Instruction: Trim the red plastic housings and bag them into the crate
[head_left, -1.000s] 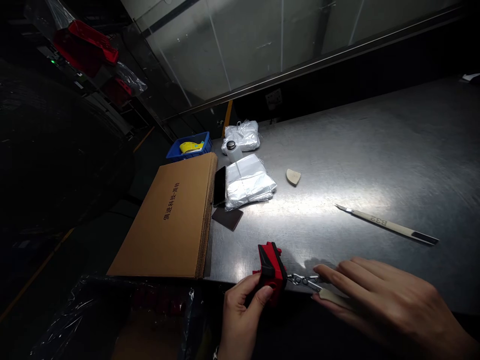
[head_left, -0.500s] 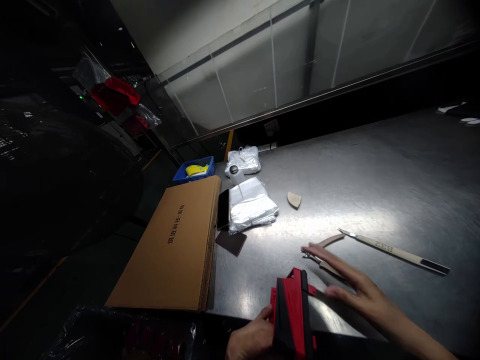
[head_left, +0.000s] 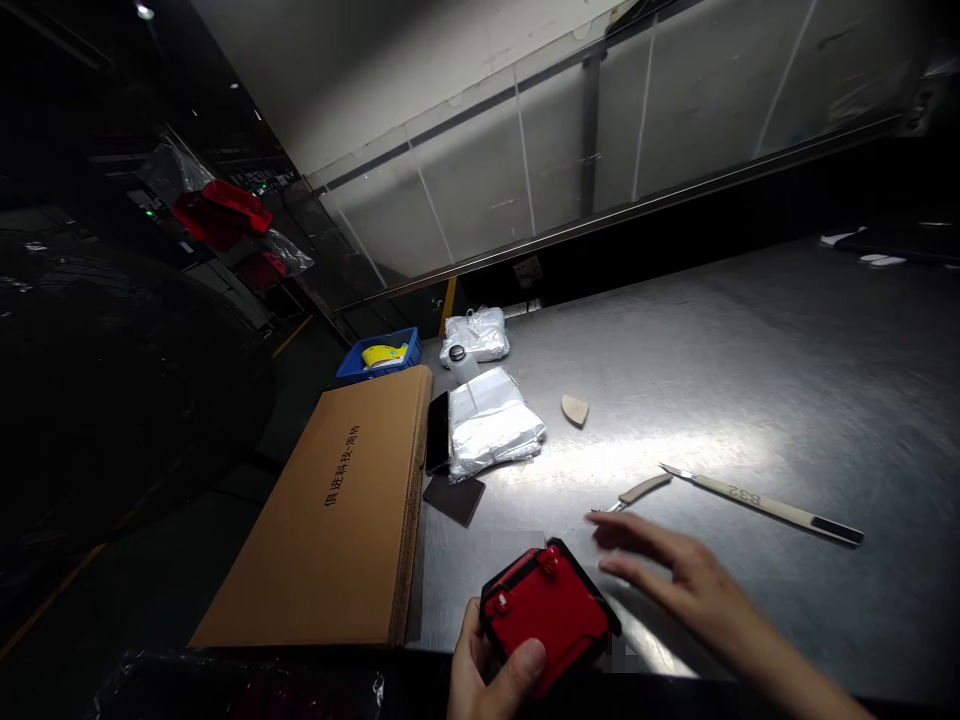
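Note:
My left hand (head_left: 487, 672) grips a red and black plastic case (head_left: 547, 612) at the table's near edge, with its red face turned up. My right hand (head_left: 694, 578) is open, fingers spread, and holds nothing. Its fingertips are just below and close to a pair of small pliers with beige handles (head_left: 639, 491), which lie on the steel table (head_left: 720, 370). Only part of the pliers shows. To their right lies a craft knife marked B32 (head_left: 761, 505), and farther up is a beige wedge-shaped piece (head_left: 574, 409).
Left of the hands lies a flat cardboard box (head_left: 337, 515). Beyond it are a black phone (head_left: 438, 432), a dark square pad (head_left: 453, 498), foil bags (head_left: 491, 425), a plastic bottle (head_left: 463, 365) and a blue crate (head_left: 379, 355). A glass partition backs the table.
The case has turned in my left hand, from standing on edge to showing its red face. My right hand has moved off the pliers, which now lie apart from it.

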